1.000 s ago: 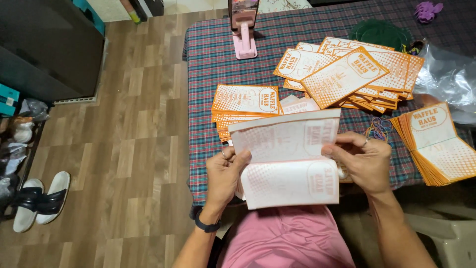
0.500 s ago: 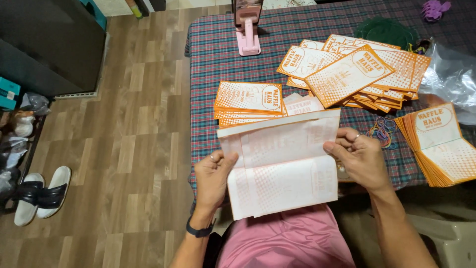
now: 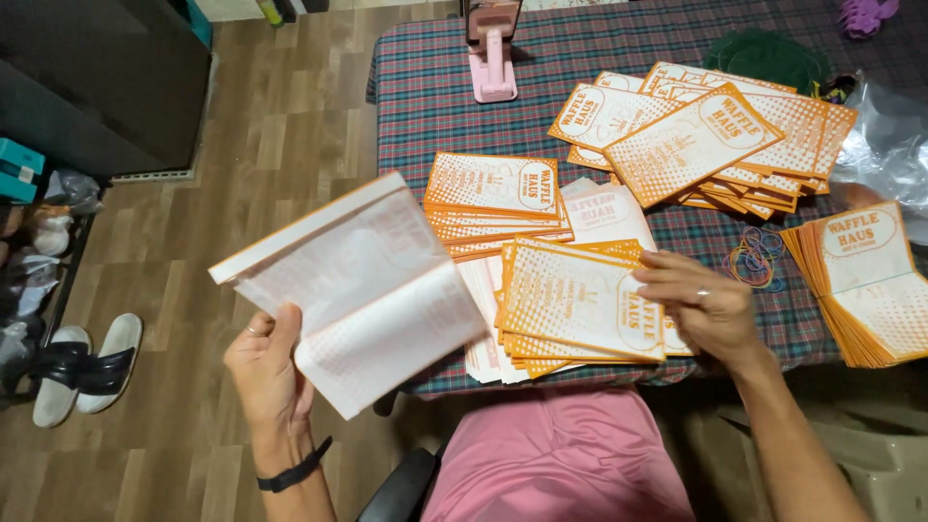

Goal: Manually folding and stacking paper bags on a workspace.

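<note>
The left hand [image 3: 266, 372], at lower left of the frame, is closed on a folded white paper sheet [image 3: 362, 290], thumb across its lower edge; the sheet is raised off the table and tilted, its folded edge running toward upper right. The right hand [image 3: 701, 304], at centre right, lies flat with fingers spread on a stack of orange-printed paper bags [image 3: 580, 304] at the near table edge; it presses down and grips nothing.

Containers: none stand open. A clear plastic bag [image 3: 889, 145] lies crumpled at the right edge of the frame; its contents cannot be told.

Other stacks on the plaid tablecloth [image 3: 425, 106]: a second orange stack [image 3: 493, 198] just behind the pressed one, a fanned pile [image 3: 706, 130] at upper right, and a further stack [image 3: 865, 280] at far right overhanging the near table edge. Coloured rubber bands [image 3: 754, 261] lie between the pressed stack and the far-right stack. A pink phone stand [image 3: 491, 53] stands at top centre.

Edges and room: the pressed stack sits flush with the near table edge, above the pink-clad lap [image 3: 556, 454]. The raised sheet extends past the left table edge over wooden floor [image 3: 193, 290]. Sandals [image 3: 82, 362] lie at far left, well apart from the hands. Bare cloth shows in the upper left part of the table
</note>
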